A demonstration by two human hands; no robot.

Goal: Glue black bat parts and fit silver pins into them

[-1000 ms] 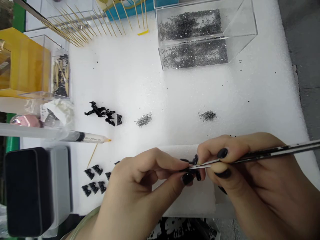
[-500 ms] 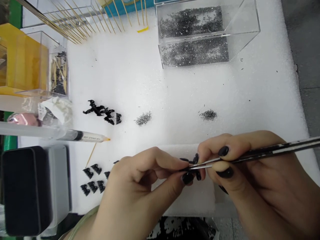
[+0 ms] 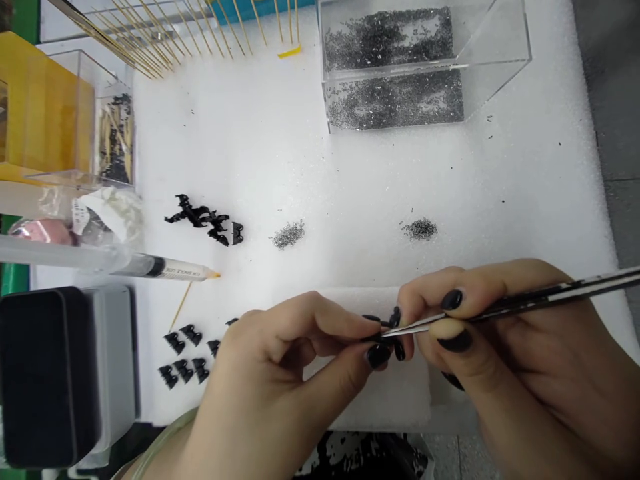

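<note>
My left hand (image 3: 300, 367) pinches a small black piece (image 3: 373, 338) between thumb and index finger; the fingers cover most of it. In my right hand (image 3: 490, 333) is a pair of metal tweezers (image 3: 545, 293), whose tips meet at the black piece. Beyond the hands, two small piles of tiny dark bits, a left pile (image 3: 289, 235) and a right pile (image 3: 421, 229), lie on the white foam surface (image 3: 350, 180). Several small black moulded parts (image 3: 183, 371) sit left of my left hand, and a cluster of joined black parts (image 3: 200, 217) lies above them.
A clear box (image 3: 395, 100) of dark bits stands at the back. Thin wooden sticks (image 3: 210, 33) rise at the back left. Along the left are a syringe (image 3: 175, 269), a yellow box (image 3: 40, 107), plastic wrapping (image 3: 107, 217) and a black case (image 3: 45, 380).
The view has shifted slightly. The tweezers' tips look closer together at the black piece; both hands keep nearly the same pose.
</note>
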